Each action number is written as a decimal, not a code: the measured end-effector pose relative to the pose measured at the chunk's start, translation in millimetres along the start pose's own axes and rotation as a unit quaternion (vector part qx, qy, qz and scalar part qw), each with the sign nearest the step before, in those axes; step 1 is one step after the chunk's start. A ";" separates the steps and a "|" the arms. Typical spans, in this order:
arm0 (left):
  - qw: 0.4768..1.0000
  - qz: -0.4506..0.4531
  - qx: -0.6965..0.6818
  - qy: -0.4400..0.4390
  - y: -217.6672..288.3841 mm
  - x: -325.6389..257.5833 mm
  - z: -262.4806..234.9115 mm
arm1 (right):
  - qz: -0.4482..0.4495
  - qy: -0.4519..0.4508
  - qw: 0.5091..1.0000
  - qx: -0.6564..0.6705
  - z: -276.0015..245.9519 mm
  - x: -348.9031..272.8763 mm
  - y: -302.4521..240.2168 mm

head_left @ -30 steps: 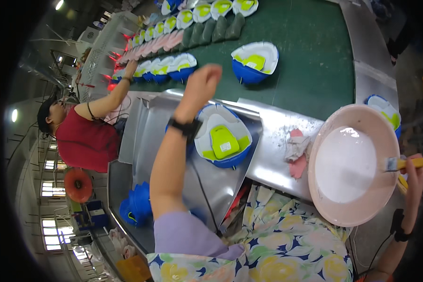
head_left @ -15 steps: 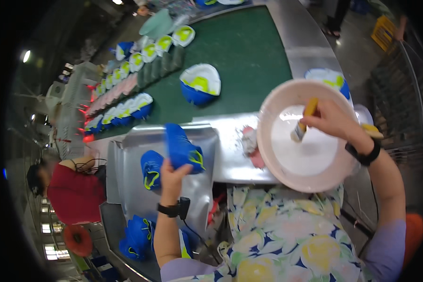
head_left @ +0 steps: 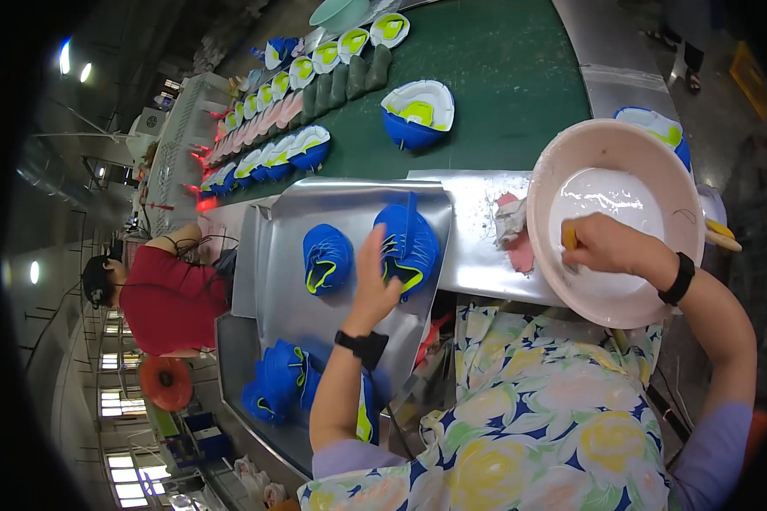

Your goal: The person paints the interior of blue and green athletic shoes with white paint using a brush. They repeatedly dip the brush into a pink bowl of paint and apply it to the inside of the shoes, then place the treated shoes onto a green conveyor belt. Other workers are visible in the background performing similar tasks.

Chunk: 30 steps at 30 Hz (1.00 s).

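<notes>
My left hand point(head_left: 371, 288) is open, thumb and fingers apart, at the left edge of a blue shoe upper point(head_left: 418, 237) with a bright yellow-green lining. Another blue shoe upper point(head_left: 326, 260) lies to the left on the same metal tray point(head_left: 302, 209). My right hand point(head_left: 609, 244) is closed round the yellow handle of a brush point(head_left: 569, 234). It reaches into a pale pink basin point(head_left: 544, 183) of white liquid point(head_left: 609, 194). The bristle end is hidden under the hand, at the liquid.
Several blue uppers point(head_left: 273, 375) are heaped at the lower left. A green conveyor belt point(head_left: 503, 85) carries a blue upper with a white inside point(head_left: 418, 115) and rows of parts. A stained rag point(head_left: 511, 223) lies beside the basin. A person in red point(head_left: 166, 298) works at the left.
My left hand has put the blue upper down on the tray and let it go. The brush has gone lower into the basin. The whole view has shifted.
</notes>
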<state>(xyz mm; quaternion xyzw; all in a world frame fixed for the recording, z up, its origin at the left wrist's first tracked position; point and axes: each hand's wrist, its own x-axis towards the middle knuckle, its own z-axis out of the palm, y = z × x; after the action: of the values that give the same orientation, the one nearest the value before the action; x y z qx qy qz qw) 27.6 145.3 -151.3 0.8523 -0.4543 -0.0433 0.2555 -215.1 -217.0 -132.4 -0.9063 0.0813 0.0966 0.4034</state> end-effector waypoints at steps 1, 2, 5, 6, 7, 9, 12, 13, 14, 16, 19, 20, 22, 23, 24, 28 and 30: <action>0.998 0.041 0.007 -0.038 5.7 9.3 4.2 | 0.007 -0.030 0.999 -0.021 -4.4 -8.6 -6.3; 0.988 0.082 0.108 -0.071 7.2 12.2 6.2 | 0.014 -0.060 0.997 -0.041 -9.2 -14.9 -9.7; 0.921 0.164 0.329 -0.128 9.1 27.0 12.7 | 0.007 0.035 0.999 -0.040 -23.0 -41.5 4.0; 0.912 0.163 0.356 -0.120 1.3 33.8 5.9 | 0.006 0.056 0.998 -0.024 -30.6 -46.9 8.3; 0.904 0.164 0.379 -0.114 -6.5 37.5 3.4 | 0.009 0.077 0.997 -0.012 -35.4 -51.8 11.3; 0.903 0.087 0.409 -0.099 -29.5 27.9 0.4 | 0.016 0.123 0.992 0.013 -39.1 -50.2 11.6; 0.911 -0.083 0.401 -0.053 -30.4 17.7 2.5 | -0.001 0.198 0.979 0.040 -27.2 -31.9 14.6; 0.915 -0.136 0.377 -0.046 -42.6 8.2 4.5 | -0.007 0.207 0.977 0.055 -21.1 -23.2 11.3; 0.937 -0.141 0.319 -0.015 -59.0 -2.5 4.4 | -0.005 0.189 0.980 0.060 -11.5 -14.0 10.1; 0.914 -0.123 0.383 -0.054 -50.5 4.4 -3.8 | -0.023 0.151 0.988 0.038 5.0 -6.8 8.5; 0.923 -0.007 0.385 -0.001 -49.0 5.1 -24.5 | -0.008 -0.005 0.998 -0.058 6.3 -21.2 9.7; 0.941 0.020 0.336 0.025 -54.2 5.8 -36.1 | -0.027 -0.018 0.996 -0.082 -3.8 -29.4 8.6; 0.977 -0.210 -0.044 0.016 -54.2 18.2 -57.0 | -0.023 0.029 0.994 -0.101 -17.2 -42.2 31.4; 0.907 -0.315 -0.276 0.038 -42.9 26.1 -63.2 | -0.021 0.078 0.992 -0.101 -28.1 -47.6 35.0; 0.854 -0.315 -0.412 0.031 -32.0 39.7 -63.4 | 0.018 0.107 0.992 -0.065 -45.3 -58.5 30.7; 0.775 -0.213 -0.589 -0.087 32.7 96.3 -58.3 | -0.017 0.238 0.970 0.040 -84.4 -78.6 27.6; 0.759 -0.177 -0.612 -0.136 66.5 124.1 -38.9 | -0.133 0.327 0.933 0.072 -96.7 -83.7 19.8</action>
<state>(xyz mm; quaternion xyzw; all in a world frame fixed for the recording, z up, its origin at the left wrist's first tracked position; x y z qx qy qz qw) 61.8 31.6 -66.4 0.5645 -0.2021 -0.4721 0.6463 -290.0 -296.5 -63.0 -0.8586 0.0938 -0.2656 0.4283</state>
